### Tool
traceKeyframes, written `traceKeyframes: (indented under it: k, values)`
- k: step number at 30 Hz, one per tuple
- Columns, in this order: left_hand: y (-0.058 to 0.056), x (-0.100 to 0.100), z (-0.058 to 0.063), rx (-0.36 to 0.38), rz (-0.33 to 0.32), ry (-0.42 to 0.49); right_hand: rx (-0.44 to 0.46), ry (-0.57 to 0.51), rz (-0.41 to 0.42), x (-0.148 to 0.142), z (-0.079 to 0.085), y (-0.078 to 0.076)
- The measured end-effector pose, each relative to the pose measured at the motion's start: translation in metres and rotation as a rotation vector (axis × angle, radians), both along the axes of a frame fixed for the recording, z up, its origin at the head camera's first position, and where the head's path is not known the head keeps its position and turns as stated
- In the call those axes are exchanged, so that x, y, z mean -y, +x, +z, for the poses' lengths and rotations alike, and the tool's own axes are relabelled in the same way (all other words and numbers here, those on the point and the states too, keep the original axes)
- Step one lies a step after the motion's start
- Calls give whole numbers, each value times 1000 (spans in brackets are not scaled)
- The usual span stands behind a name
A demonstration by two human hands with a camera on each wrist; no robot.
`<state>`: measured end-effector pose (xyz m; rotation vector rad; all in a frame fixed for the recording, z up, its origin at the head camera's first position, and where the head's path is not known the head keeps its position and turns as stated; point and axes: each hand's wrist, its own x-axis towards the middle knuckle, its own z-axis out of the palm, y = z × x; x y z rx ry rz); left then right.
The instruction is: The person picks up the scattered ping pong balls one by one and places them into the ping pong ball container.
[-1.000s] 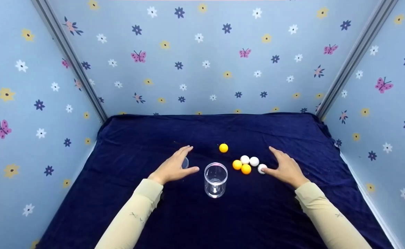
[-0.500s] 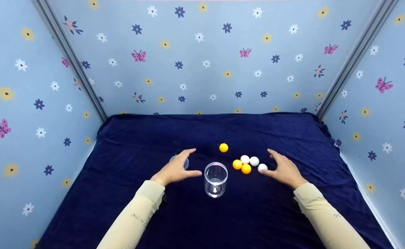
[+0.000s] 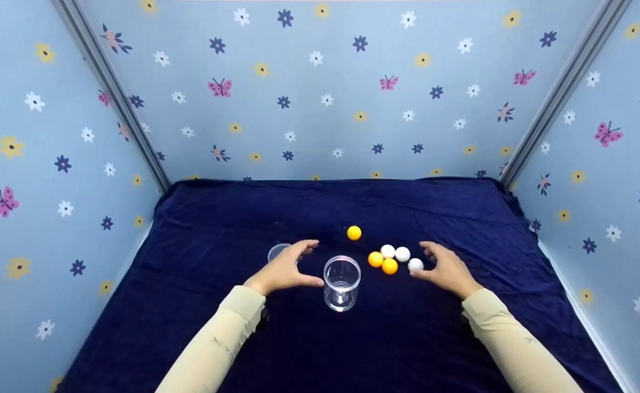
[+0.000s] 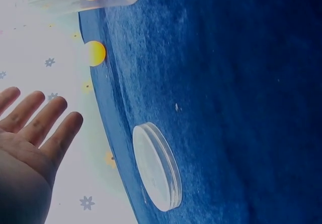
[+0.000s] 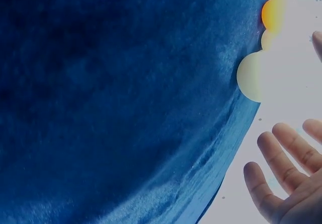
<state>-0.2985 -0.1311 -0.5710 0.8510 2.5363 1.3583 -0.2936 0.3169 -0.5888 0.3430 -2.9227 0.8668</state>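
Note:
A clear jar point(image 3: 341, 300) without its cover stands upright on the dark blue cloth, and no balls show inside it in the head view. My left hand point(image 3: 283, 272) hovers just left of it, thumb near the rim, fingers loosely bent and holding nothing. Beneath and behind that hand lies a clear round lid point(image 4: 157, 167), partly hidden in the head view. To the jar's right, orange and white ping-pong balls point(image 3: 390, 266) sit in a loose cluster. My right hand point(image 3: 451, 273) is beside the rightmost white ball point(image 3: 416, 264), its thumb tip overlapping it from above; nothing is held.
One orange ball point(image 3: 354, 233) lies apart, behind the jar. The blue cloth point(image 3: 320, 349) covers the table and has shallow wrinkles. Patterned walls point(image 3: 320, 82) enclose the back and both sides, with grey metal posts point(image 3: 115, 98) at the corners.
My left hand has moved right and slightly nearer, toward the jar, uncovering more of the lid. The right hand's fingers have drifted slightly left and nearer. Jar and balls stay in place.

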Motion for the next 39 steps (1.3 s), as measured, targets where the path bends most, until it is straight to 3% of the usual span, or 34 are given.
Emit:
traceKeyframes:
  k: [12, 39]
  values:
    - [-2, -11, -3, 21, -50, 71, 10, -45, -15, 1, -7, -3]
    - [4, -26, -14, 82, -81, 82, 41, -63, -32, 4, -19, -10]
